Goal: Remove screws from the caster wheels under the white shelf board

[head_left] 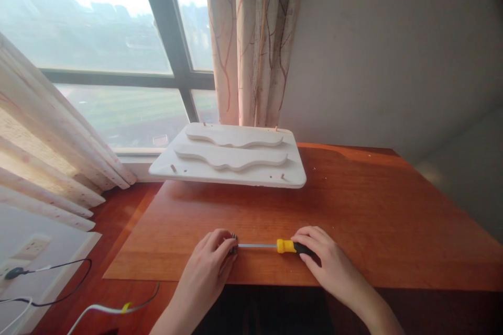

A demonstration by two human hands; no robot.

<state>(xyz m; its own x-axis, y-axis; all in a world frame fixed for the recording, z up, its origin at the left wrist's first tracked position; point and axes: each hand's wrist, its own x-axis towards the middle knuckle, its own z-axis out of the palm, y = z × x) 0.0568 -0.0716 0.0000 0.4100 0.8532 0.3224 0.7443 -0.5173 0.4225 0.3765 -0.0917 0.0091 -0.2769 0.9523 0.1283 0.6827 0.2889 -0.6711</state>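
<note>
Screwdriver (286, 246), yellow-and-black, steel-shafted | near side, brown wooden table (373, 220) | right hand (323, 257) grasping its handle; left hand (212, 255) pinching small dark metal pieces (234, 237) | loose pinch might spill them

Room (373, 63): it seems in a home
Window (90, 42): large, with curtains (255, 36) of branch pattern
Table (393, 209): of reddish wood

The white board (251, 177) is covering the far left of the table (393, 209), its two wavy slats (231, 158) and upright pegs (282, 176) blocking any low sweep across it. Nearer, the screwdriver (286, 246) is spanning the gap between the left hand (210, 259) and the right hand (328, 259), barring that way. Bare wood is leaving room between board and screwdriver, and more widely at right.
</note>
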